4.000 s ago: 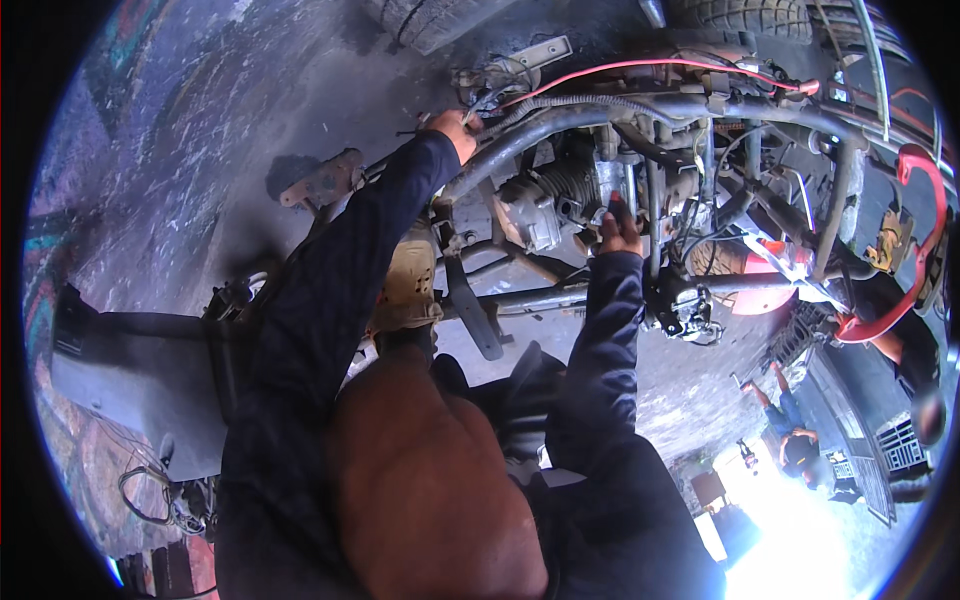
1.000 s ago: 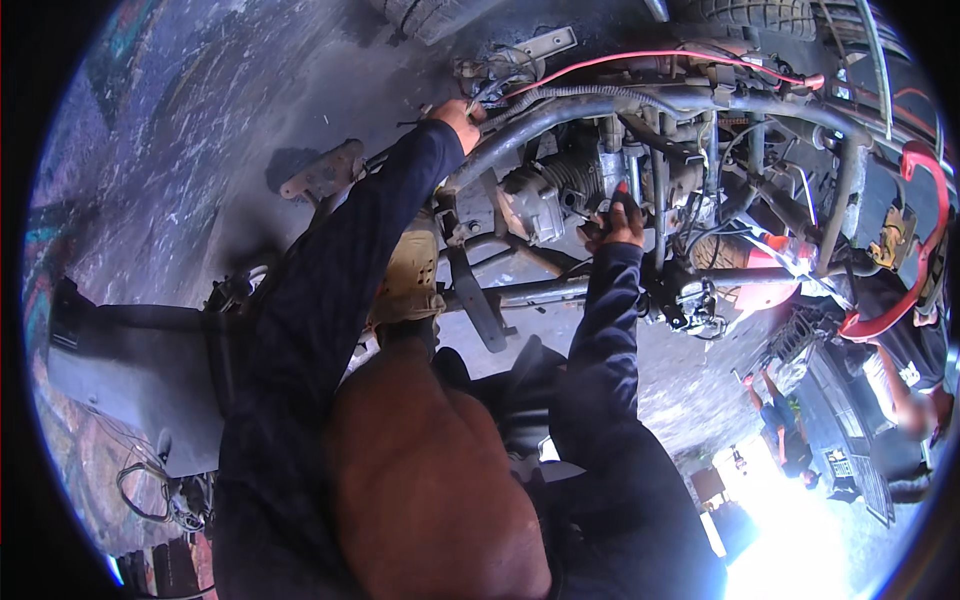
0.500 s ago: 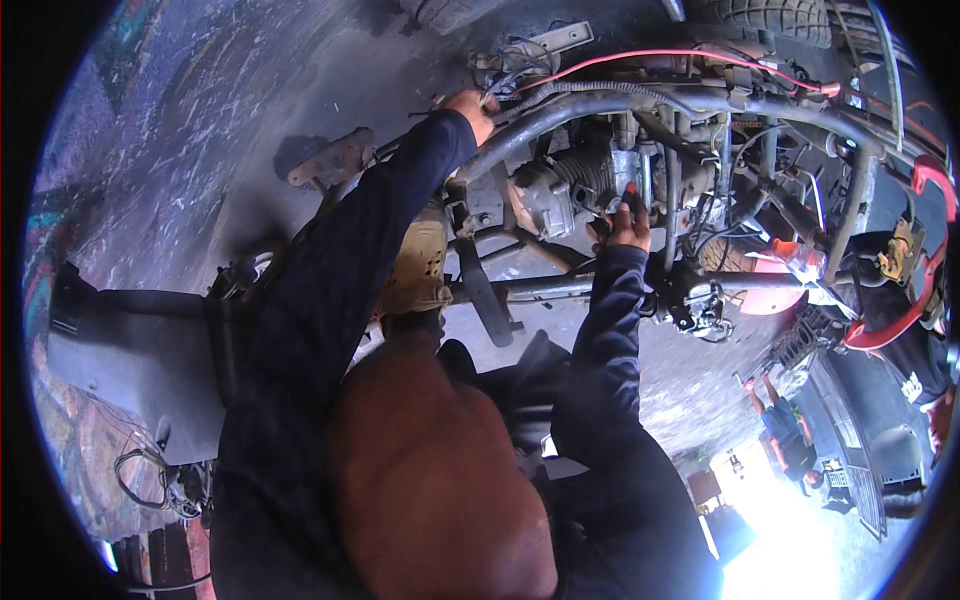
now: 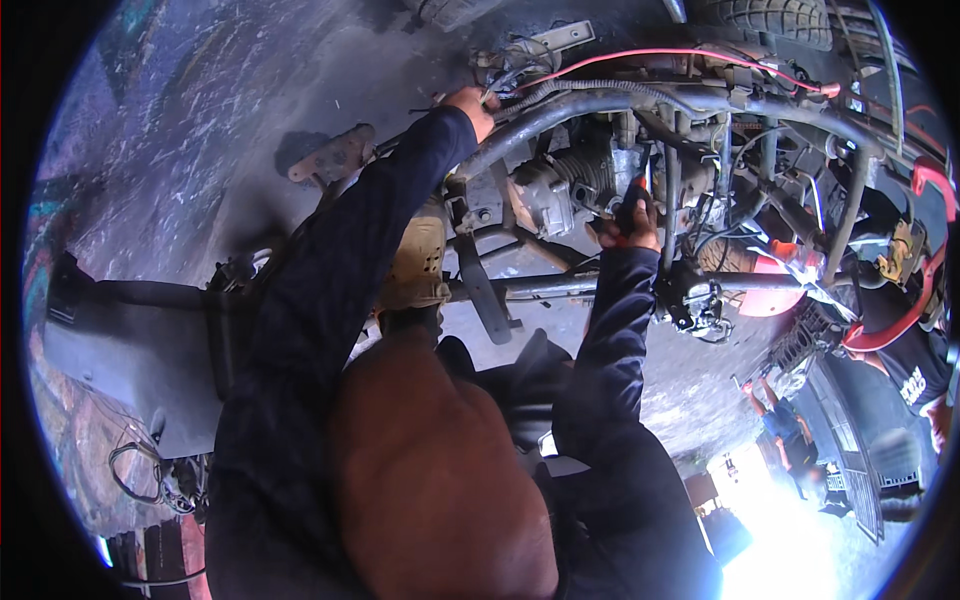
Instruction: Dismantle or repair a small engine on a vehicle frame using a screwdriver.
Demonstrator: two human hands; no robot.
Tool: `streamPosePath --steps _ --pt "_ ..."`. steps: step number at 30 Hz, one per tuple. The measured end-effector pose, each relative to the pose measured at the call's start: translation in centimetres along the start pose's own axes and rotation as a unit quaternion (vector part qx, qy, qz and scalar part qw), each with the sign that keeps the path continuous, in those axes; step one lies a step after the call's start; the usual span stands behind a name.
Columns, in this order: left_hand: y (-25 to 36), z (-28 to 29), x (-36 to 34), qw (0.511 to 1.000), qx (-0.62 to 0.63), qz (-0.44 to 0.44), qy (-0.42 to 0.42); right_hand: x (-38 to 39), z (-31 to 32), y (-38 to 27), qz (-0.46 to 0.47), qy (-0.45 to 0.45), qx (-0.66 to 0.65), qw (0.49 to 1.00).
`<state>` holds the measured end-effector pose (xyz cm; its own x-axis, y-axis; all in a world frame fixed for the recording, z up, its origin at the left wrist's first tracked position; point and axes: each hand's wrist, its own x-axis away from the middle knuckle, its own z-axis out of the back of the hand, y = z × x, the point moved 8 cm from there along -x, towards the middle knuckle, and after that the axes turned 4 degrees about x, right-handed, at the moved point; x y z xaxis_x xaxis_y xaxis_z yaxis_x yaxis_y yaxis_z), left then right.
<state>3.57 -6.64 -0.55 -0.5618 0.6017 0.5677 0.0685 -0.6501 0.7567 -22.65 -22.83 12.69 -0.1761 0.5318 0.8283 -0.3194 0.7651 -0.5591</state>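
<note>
My left hand (image 4: pixel 470 112) is closed at the far end of the vehicle frame's bent tube, beside a bundle of wires (image 4: pixel 510 75). Its fingertips are partly hidden, and I cannot make out exactly what they pinch. Over the engine bay, my right hand (image 4: pixel 636 232) grips a hand tool with a black-and-red handle (image 4: pixel 628 212). A thin dark end of the tool points away from me, close to the finned engine (image 4: pixel 565 180). The metal vehicle frame (image 4: pixel 560 112) runs past both hands.
A red cable (image 4: pixel 680 52) lies along the frame's top. At the right are a red curved bar (image 4: pixel 930 275) and a carburettor-like part (image 4: pixel 697 300). A grey panel (image 4: pixel 140 370) stands at the left. Other people (image 4: pixel 790 435) are farther off at the right.
My right hand has shifted slightly right, and the tool in it has turned, showing more of its black-and-red handle. My left hand stays at the wires.
</note>
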Motion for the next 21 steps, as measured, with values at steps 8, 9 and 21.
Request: streamPosePath --steps 8,9,21 --pt "-0.1 0.6 0.1 1.000 -0.022 0.010 0.010 0.3 -0.5 1.6 -0.071 -0.138 -0.168 0.974" --pt "0.0 0.5 0.2 1.000 -0.021 0.012 0.009 -0.2 -0.4 1.5 -0.072 -0.137 -0.167 0.974" --pt "1.7 0.9 0.8 0.999 -0.031 0.027 -0.012 -0.2 -0.6 1.8 -0.098 -0.146 -0.230 0.957"
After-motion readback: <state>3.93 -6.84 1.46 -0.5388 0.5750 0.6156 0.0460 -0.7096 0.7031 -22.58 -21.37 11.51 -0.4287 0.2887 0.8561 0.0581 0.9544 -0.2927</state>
